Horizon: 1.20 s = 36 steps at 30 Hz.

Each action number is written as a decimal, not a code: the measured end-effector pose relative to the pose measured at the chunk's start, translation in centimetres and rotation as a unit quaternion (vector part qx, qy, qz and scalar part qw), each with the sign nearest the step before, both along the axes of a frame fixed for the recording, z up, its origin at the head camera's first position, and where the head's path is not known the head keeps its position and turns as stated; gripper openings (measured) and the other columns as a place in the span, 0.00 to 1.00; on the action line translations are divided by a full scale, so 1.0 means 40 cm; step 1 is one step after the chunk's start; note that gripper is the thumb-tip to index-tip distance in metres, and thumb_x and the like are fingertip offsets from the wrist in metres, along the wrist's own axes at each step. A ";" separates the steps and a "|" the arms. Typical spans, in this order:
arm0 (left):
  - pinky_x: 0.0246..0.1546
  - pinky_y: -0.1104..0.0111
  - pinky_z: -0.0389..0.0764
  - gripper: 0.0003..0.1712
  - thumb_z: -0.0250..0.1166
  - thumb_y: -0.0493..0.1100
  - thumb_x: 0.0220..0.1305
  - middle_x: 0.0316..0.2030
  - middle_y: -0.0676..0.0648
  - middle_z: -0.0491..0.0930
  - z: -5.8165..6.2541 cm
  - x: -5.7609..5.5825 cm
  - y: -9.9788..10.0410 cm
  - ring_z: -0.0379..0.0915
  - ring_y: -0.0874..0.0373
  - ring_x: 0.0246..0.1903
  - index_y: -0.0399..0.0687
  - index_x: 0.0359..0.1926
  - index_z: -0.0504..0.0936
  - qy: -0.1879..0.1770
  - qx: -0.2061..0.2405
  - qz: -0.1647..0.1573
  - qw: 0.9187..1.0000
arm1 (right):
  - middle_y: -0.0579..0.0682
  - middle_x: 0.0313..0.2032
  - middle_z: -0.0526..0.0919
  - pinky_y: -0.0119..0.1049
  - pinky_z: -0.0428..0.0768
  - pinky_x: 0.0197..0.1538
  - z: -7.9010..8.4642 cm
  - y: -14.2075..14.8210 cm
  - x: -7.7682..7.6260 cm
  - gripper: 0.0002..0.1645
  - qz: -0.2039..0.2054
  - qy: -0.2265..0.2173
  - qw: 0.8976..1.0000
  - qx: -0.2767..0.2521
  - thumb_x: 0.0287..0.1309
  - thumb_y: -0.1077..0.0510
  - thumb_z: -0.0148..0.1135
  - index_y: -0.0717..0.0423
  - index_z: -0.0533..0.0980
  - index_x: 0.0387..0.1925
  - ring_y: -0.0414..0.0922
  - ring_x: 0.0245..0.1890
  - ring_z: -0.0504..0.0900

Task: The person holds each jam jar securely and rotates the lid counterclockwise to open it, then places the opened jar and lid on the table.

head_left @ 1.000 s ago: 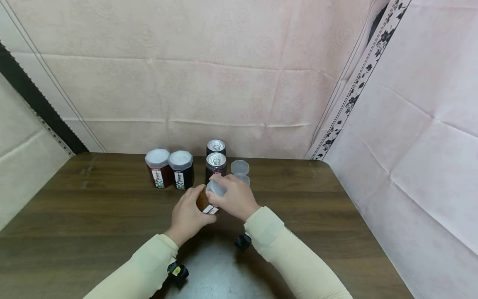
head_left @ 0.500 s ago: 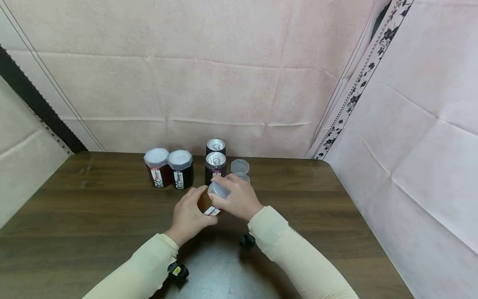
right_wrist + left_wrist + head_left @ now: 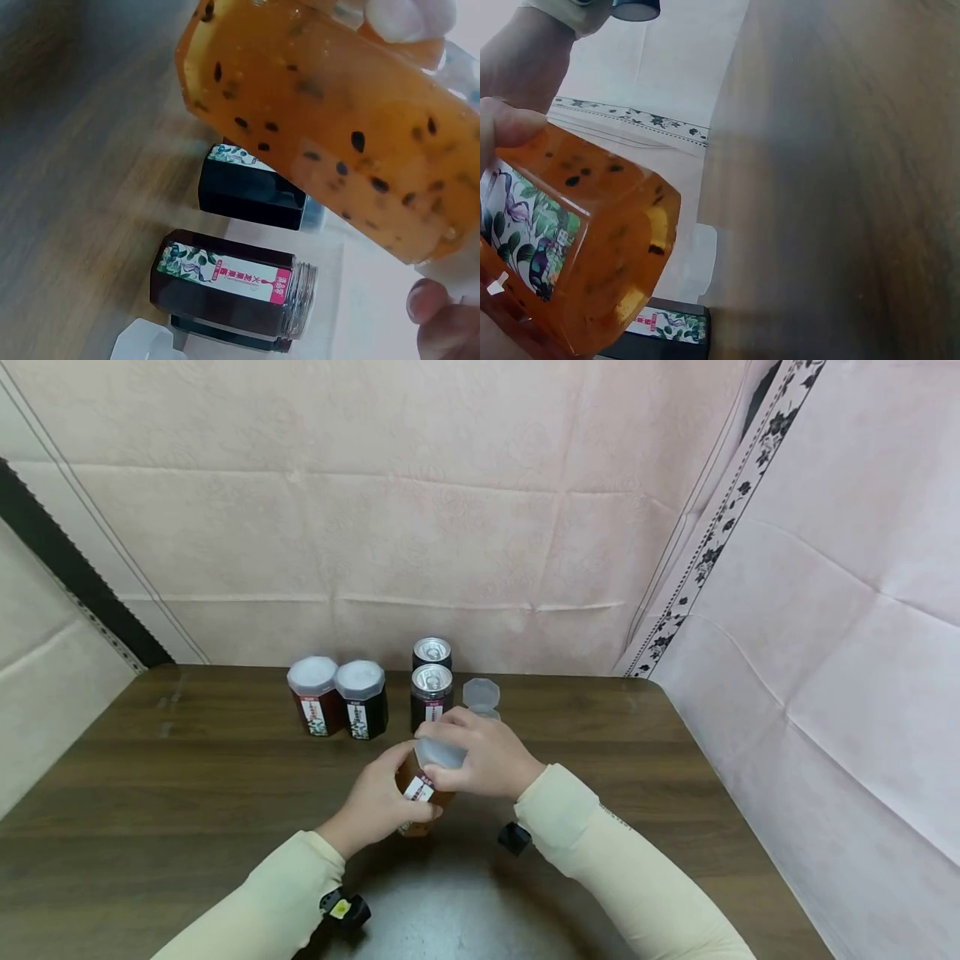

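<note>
My left hand grips the body of a faceted jar with amber, jam-like contents and dark specks. Thumb and fingers lie on opposite sides of it. The right hand pinches the jar's frosted lid between thumb and fingers. From the left wrist, the jar's base appears lifted off the table and tilted. Just behind the hands stands a dark jar with a silver top and no lid, its threaded neck bare in the right wrist view. A similar one is behind it.
Two lidded jars, one dark red and one black, stand side by side to the left. A loose frosted lid lies right of the dark jars, with another partly hidden near it. Cloth hangs behind the wooden table.
The amber jar has turned more upright and lower, so more of its body shows below the left fingers. The right hand and forearm have shifted right, still holding the lid.
</note>
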<state>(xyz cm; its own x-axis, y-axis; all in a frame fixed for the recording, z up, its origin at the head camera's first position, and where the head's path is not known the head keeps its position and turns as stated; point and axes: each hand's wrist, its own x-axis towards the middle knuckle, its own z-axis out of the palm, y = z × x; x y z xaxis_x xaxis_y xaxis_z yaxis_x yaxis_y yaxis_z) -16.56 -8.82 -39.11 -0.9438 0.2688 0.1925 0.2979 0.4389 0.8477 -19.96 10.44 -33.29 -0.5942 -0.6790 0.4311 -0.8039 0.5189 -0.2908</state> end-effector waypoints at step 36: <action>0.42 0.56 0.82 0.47 0.78 0.45 0.40 0.48 0.47 0.75 -0.004 0.001 -0.008 0.72 0.52 0.43 0.46 0.64 0.69 0.021 -0.088 0.030 0.995 | 0.52 0.52 0.77 0.33 0.80 0.38 0.018 0.032 0.020 0.31 -0.012 -0.140 0.989 0.038 0.53 0.47 0.69 0.45 0.75 0.60 0.45 0.43 0.76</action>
